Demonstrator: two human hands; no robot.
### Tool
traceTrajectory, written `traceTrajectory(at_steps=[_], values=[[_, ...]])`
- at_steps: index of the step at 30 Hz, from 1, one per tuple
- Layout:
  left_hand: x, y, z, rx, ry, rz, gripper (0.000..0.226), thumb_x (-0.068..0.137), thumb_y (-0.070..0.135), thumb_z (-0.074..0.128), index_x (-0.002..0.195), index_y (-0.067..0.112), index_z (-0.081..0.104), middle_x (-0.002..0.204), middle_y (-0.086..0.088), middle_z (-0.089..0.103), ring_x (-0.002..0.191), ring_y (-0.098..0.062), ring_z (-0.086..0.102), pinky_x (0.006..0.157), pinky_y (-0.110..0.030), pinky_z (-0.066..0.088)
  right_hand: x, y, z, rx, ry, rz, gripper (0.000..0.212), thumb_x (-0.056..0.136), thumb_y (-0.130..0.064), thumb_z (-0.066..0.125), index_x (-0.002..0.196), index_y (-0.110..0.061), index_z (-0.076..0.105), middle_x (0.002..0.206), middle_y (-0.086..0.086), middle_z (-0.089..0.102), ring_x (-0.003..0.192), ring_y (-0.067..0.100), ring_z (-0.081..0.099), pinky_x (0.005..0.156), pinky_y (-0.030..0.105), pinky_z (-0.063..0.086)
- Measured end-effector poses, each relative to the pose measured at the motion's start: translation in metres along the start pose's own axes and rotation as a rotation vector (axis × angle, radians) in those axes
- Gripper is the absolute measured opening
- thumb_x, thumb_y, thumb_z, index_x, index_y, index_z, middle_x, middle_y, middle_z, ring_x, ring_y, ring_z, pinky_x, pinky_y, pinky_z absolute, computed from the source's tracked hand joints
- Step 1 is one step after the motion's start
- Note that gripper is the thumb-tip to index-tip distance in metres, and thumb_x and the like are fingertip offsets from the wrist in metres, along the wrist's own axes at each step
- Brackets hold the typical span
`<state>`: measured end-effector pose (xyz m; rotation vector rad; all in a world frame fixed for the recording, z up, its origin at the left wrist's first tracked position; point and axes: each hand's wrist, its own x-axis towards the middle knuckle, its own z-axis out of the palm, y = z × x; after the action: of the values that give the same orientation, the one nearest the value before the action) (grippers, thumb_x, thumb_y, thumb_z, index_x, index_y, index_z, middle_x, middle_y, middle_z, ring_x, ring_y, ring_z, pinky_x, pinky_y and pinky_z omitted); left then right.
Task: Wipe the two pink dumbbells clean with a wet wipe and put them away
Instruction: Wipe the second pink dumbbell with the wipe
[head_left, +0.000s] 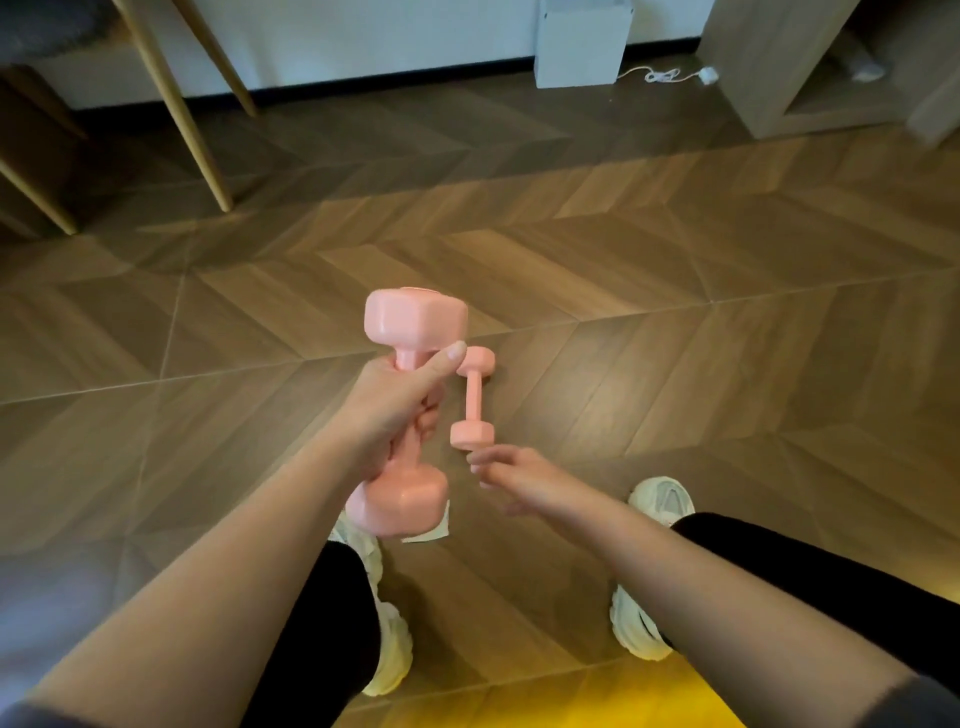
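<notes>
The left hand (395, 410) grasped a pink dumbbell with blocky angular heads (415, 322) by its handle, with the fingers and the thumb curled round the bar. It held this dumbbell in the air, tilted, one head up and away from the person and the other head low, near the body. The second pink dumbbell (474, 400) lay on the brown wooden floor with herringbone pattern (675, 291), just to the right of the held one, with its bar pointing roughly away from the person. The right hand (514, 478) was released, its fingers loosely stretched and holding nothing. Its fingertips were just beside the nearer head of the dumbbell on the floor, and I cannot tell if they touched it. A small piece of white sheet (434, 527) showed under the low head of the held dumbbell; most of it was hidden, so I cannot tell if it was the wet wipe. Nearer to the person there were white sport shoes (660, 499) and black trouser legs (322, 623). At the far side stood pale wooden furniture legs (202, 150), a white box (582, 41) against the wall, a white cable (665, 75) on the floor beside it, and a light wooden cabinet (779, 67)
</notes>
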<state>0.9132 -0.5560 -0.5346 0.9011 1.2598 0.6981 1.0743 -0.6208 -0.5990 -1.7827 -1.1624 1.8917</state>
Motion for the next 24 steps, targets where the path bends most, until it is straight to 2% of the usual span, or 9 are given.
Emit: traceTrajectory(at_steps=[2, 4, 7, 12, 17, 21, 23, 24], values=[[0.016, -0.009, -0.012, 0.058, 0.017, -0.048, 0.039, 0.056, 0.057, 0.083, 0.065, 0.026, 0.062, 0.051, 0.005, 0.040, 0.043, -0.012, 0.035, 0.042, -0.024, 0.031, 0.030, 0.022, 0.011, -0.081, 0.022, 0.043, 0.014, 0.099, -0.018, 0.055, 0.109, -0.024, 0.063, 0.121, 0.003, 0.062, 0.107, 0.015, 0.057, 0.088, 0.027, 0.045], [0.034, -0.023, -0.029, 0.150, 0.064, -0.090, 0.048, 0.056, 0.056, 0.083, 0.075, 0.021, 0.056, 0.050, 0.006, 0.042, 0.043, -0.012, 0.036, 0.044, -0.025, 0.031, 0.063, 0.049, 0.028, -0.197, 0.037, 0.095, 0.019, 0.097, -0.015, 0.057, 0.115, -0.017, 0.064, 0.123, 0.006, 0.063, 0.110, 0.016, 0.057, 0.097, 0.028, 0.044], [0.064, -0.051, -0.061, 0.231, 0.109, -0.144, 0.043, 0.069, 0.046, 0.084, 0.083, 0.016, 0.057, 0.050, 0.008, 0.046, 0.041, -0.010, 0.036, 0.042, -0.023, 0.030, 0.109, 0.086, 0.052, -0.402, 0.058, 0.176, 0.025, 0.096, -0.020, 0.058, 0.119, -0.016, 0.065, 0.124, 0.006, 0.065, 0.114, 0.024, 0.060, 0.099, 0.034, 0.049], [0.111, -0.096, -0.108, 0.241, 0.108, -0.226, 0.032, 0.080, 0.028, 0.081, 0.076, 0.016, 0.052, 0.047, 0.007, 0.039, 0.039, -0.009, 0.031, 0.038, -0.021, 0.026, 0.182, 0.126, 0.094, -0.564, 0.093, 0.180, 0.031, 0.096, -0.026, 0.060, 0.126, -0.020, 0.057, 0.128, 0.004, 0.060, 0.118, 0.024, 0.058, 0.096, 0.037, 0.051], [0.139, -0.126, -0.134, 0.246, 0.083, -0.219, 0.034, 0.079, 0.032, 0.081, 0.072, 0.018, 0.051, 0.049, 0.008, 0.041, 0.041, -0.009, 0.033, 0.041, -0.022, 0.029, 0.229, 0.148, 0.120, -0.783, 0.227, 0.138, 0.049, 0.090, -0.030, 0.069, 0.134, -0.023, 0.048, 0.131, 0.004, 0.052, 0.120, 0.024, 0.053, 0.091, 0.036, 0.050], [0.147, -0.137, -0.142, 0.195, 0.089, -0.211, 0.037, 0.074, 0.040, 0.083, 0.065, 0.023, 0.051, 0.049, 0.007, 0.041, 0.041, -0.010, 0.035, 0.041, -0.023, 0.033, 0.241, 0.160, 0.127, -0.934, 0.222, 0.119, 0.037, 0.091, -0.027, 0.068, 0.126, -0.020, 0.057, 0.129, 0.004, 0.055, 0.118, 0.021, 0.055, 0.092, 0.031, 0.049], [0.147, -0.137, -0.143, 0.196, 0.097, -0.215, 0.038, 0.077, 0.039, 0.082, 0.065, 0.023, 0.050, 0.048, 0.008, 0.040, 0.041, -0.009, 0.035, 0.041, -0.023, 0.034, 0.241, 0.161, 0.127, -0.877, 0.208, 0.131, 0.024, 0.093, -0.026, 0.066, 0.116, -0.021, 0.061, 0.121, 0.002, 0.057, 0.113, 0.019, 0.058, 0.085, 0.027, 0.048], [0.145, -0.136, -0.143, 0.199, 0.105, -0.218, 0.038, 0.079, 0.038, 0.081, 0.066, 0.022, 0.049, 0.048, 0.008, 0.040, 0.041, -0.009, 0.035, 0.041, -0.023, 0.033, 0.239, 0.157, 0.125, -0.789, 0.198, 0.154, 0.013, 0.094, -0.025, 0.065, 0.105, -0.022, 0.061, 0.111, -0.001, 0.058, 0.105, 0.017, 0.060, 0.078, 0.023, 0.047]])
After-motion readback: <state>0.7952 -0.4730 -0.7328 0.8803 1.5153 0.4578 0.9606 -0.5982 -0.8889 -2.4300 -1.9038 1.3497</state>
